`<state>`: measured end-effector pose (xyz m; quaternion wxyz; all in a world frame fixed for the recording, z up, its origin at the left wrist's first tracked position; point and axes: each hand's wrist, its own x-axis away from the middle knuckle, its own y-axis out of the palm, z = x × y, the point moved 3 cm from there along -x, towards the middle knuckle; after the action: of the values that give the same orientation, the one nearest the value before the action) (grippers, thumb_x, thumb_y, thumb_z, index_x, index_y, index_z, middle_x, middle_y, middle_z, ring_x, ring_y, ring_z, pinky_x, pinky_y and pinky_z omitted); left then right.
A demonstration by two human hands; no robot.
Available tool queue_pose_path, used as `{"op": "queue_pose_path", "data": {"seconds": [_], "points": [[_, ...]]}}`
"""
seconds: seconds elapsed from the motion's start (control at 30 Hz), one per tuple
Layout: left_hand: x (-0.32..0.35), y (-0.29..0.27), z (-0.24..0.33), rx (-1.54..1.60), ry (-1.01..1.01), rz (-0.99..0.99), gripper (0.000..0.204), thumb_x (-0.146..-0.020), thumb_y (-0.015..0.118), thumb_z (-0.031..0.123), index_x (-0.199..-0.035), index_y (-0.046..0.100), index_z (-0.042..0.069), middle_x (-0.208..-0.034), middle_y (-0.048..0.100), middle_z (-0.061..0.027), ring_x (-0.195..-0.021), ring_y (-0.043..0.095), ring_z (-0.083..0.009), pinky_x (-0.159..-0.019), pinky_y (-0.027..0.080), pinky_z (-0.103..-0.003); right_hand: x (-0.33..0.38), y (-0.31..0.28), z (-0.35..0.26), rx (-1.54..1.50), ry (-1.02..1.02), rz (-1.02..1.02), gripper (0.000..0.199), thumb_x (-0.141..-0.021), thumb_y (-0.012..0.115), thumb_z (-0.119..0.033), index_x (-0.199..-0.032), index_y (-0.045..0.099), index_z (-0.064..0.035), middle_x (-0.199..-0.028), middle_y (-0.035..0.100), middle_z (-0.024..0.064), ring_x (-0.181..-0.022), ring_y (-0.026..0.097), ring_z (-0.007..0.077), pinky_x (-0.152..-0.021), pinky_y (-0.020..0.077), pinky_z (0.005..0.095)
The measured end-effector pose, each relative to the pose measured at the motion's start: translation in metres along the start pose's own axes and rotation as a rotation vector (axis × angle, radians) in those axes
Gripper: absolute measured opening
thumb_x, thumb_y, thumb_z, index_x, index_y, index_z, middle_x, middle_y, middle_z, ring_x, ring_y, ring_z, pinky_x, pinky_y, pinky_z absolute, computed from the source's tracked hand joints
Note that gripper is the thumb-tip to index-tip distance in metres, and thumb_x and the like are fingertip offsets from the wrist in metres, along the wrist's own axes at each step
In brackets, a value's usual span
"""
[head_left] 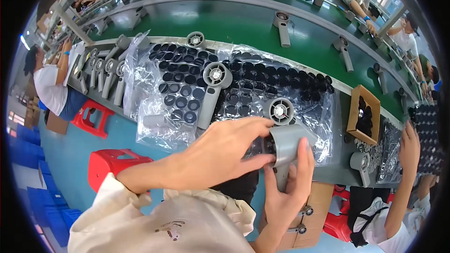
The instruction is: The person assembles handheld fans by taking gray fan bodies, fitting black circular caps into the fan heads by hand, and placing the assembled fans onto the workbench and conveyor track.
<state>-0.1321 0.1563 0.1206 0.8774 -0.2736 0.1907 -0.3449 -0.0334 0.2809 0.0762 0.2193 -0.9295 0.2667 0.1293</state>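
Note:
My right hand [287, 186] grips the handle of a grey hair-dryer-shaped housing [286, 133] with a round fan grille at its top. My left hand [225, 152] reaches across from the left, its fingertips pressed against the side of the housing's body, over small black parts I cannot make out clearly. Behind the hands lie trays of round black caps [180, 84] in clear plastic bags. Another grey housing [213, 89] lies on these trays.
A green conveyor belt [243, 23] carries several grey housings. More housings lie in a row at the left [105, 72]. A cardboard box of black parts [363, 112] sits to the right. A co-worker's hand [408, 145] reaches in at right. Red stools [110, 161] stand below.

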Motion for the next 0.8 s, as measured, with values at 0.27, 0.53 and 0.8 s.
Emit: {"op": "queue_pose_path", "data": {"seconds": [0.27,0.53,0.8], "points": [[0.003,0.024,0.011,0.191,-0.020,0.245,0.039,-0.074,0.072,0.002,-0.109,0.056,-0.002,-0.124,0.056,-0.0153,-0.100,0.063,-0.0227,-0.075,0.058,-0.030,-0.008,-0.009,0.013,-0.339,0.145,0.077,0.071,-0.066,0.070,0.010,-0.132,0.047,-0.0025,-0.129,0.046,0.0230,-0.112,0.052,0.0379,-0.085,0.0475,0.0396],[-0.019,0.039,0.017,-0.287,0.040,0.050,0.036,-0.076,0.069,0.004,-0.107,0.052,-0.001,-0.125,0.052,-0.0159,-0.078,0.065,-0.0291,-0.060,0.055,-0.030,-0.017,-0.026,0.008,0.163,0.017,0.055,0.068,-0.070,0.067,0.009,-0.131,0.050,-0.0135,-0.128,0.048,0.0186,-0.111,0.052,0.0379,-0.086,0.0466,0.0393],[-0.022,0.039,0.014,-0.237,0.114,-0.018,0.039,-0.076,0.072,0.007,-0.109,0.054,-0.001,-0.125,0.053,-0.0133,-0.089,0.064,-0.0268,-0.064,0.057,-0.029,-0.012,-0.062,0.042,-0.199,0.226,0.283,0.076,-0.073,0.056,0.019,-0.141,0.031,-0.0037,-0.132,0.042,0.0177,-0.081,0.062,0.0178,-0.057,0.0509,0.0215]]}}
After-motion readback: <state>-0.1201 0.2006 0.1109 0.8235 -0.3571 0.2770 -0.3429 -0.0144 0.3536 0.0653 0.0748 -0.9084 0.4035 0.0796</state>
